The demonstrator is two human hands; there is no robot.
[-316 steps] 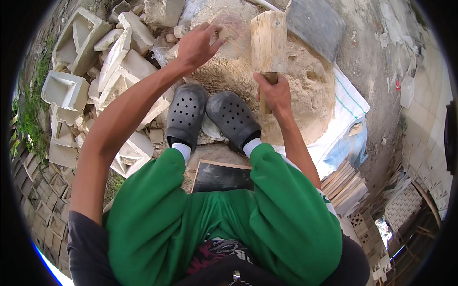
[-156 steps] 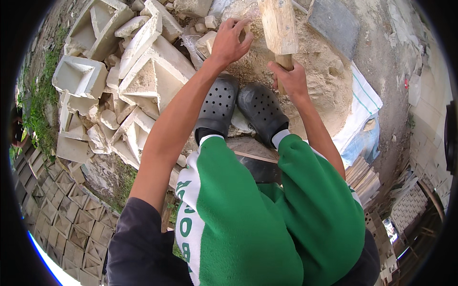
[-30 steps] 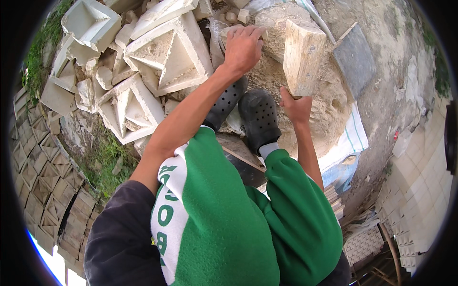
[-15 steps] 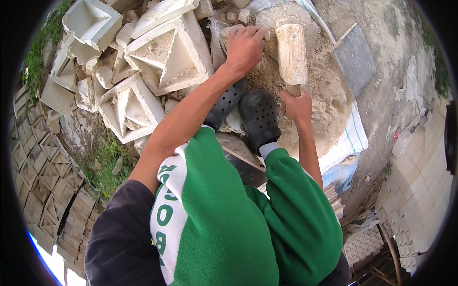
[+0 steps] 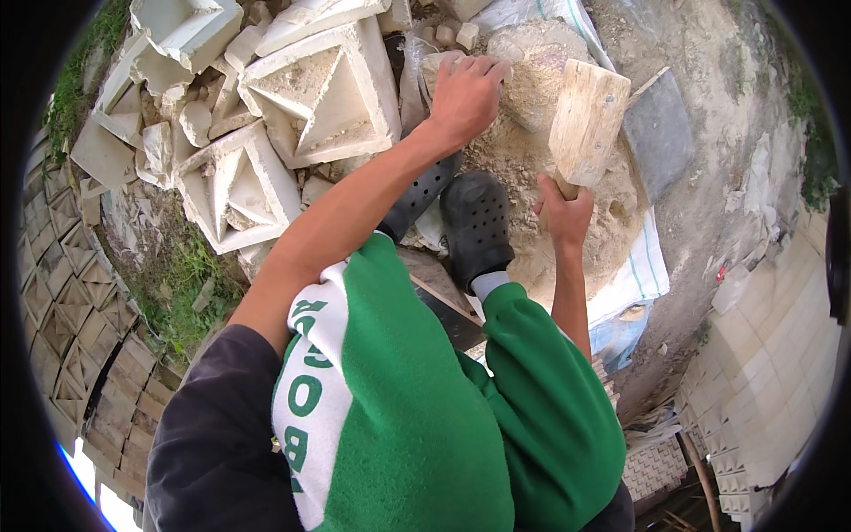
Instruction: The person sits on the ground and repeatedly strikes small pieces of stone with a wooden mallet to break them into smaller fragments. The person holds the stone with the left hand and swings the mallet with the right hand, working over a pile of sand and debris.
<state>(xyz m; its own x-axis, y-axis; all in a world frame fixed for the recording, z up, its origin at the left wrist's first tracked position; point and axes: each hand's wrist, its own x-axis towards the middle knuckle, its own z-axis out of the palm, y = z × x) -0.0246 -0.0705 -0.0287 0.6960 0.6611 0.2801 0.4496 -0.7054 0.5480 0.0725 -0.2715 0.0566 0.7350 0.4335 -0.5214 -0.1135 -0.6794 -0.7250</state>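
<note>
A wooden mallet (image 5: 589, 124) with a thick block head is in my right hand (image 5: 566, 213), whose fingers wrap its handle. The head is raised over a pile of pale crumbled material (image 5: 541, 257), its top tilted to the right. Further left, my left hand (image 5: 467, 96) curls over a pale, dusty chunk (image 5: 433, 69) in front of my feet; the fingers hide part of it. A rounded pale lump (image 5: 536, 66) lies between the chunk and the mallet.
Broken square white casts (image 5: 324, 93) with triangular hollows are heaped on the left. My black clog (image 5: 477, 222) stands between the hands. A grey slab (image 5: 660, 137) lies to the right, and a white sheet (image 5: 645, 266) shows under the pile. Patterned blocks (image 5: 71, 310) line the far left.
The mallet has swung to the right and its head now leans over that way. My right hand has turned with it and sits slightly lower. My left hand stays on the chunk.
</note>
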